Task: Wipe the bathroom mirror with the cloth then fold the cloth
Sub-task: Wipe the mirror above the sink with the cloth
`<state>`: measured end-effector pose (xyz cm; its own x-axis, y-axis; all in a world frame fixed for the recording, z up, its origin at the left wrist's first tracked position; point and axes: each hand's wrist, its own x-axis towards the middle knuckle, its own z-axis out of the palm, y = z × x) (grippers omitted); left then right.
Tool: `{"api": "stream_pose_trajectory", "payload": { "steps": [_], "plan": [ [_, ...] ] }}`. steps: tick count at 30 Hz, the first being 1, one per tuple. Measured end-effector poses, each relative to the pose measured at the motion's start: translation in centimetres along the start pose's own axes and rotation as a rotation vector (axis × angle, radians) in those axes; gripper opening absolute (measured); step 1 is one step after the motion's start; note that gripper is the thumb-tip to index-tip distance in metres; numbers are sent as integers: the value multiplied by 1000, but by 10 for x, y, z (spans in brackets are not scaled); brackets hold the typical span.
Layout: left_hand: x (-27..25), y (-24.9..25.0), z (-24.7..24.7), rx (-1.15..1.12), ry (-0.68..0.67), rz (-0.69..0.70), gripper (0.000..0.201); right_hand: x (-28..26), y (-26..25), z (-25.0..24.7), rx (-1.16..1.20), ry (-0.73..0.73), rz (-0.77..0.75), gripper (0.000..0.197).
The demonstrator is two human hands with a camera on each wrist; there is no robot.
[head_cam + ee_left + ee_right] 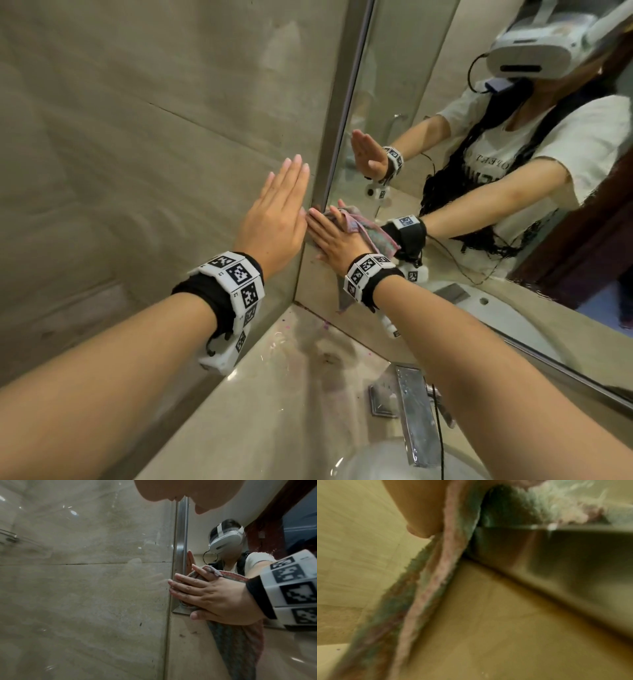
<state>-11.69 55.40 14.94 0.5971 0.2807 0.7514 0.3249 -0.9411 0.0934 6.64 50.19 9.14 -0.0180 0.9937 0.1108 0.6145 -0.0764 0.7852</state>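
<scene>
The mirror (428, 102) fills the right wall behind a metal frame (346, 102). My right hand (334, 240) lies flat with straight fingers, pressing a pink and green cloth (343, 303) onto the mirror's lower left corner. In the left wrist view the right hand (214, 595) covers the top of the cloth (240, 649), which hangs down below the palm. My left hand (277, 212) rests flat and empty on the tiled wall (137, 137), just left of the frame. The blurred right wrist view shows the cloth (440, 561) hanging against the wall.
A chrome faucet (416, 411) and a white basin (394, 459) sit below my right forearm on a beige countertop (291, 377). The mirror reflects a person in a headset and both arms.
</scene>
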Motion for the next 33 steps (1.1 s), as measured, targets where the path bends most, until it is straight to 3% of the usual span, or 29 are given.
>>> {"api": "stream_pose_trajectory", "payload": {
  "steps": [4, 10, 14, 18, 24, 28, 33],
  "plan": [
    [13, -1, -8, 4, 19, 28, 54, -2, 35, -11, 24, 58, -50, 62],
    [52, 6, -29, -50, 42, -35, 58, -9, 126, -68, -95, 242, 9, 57],
    [103, 19, -62, -65, 136, -14, 60, -13, 208, -133, -208, 295, 210, 58],
    [156, 28, -100, -88, 263, 22, 56, -20, 278, -207, -141, 185, 404, 61],
    [224, 29, -162, -134, 466, 63, 58, -14, 377, -290, -50, 240, 755, 64],
    [247, 30, -180, -94, 509, 118, 57, 8, 395, -308, 7, 272, 856, 66],
    [259, 34, -189, -86, 551, 130, 59, 20, 395, -314, -10, 244, 824, 66]
  ]
}}
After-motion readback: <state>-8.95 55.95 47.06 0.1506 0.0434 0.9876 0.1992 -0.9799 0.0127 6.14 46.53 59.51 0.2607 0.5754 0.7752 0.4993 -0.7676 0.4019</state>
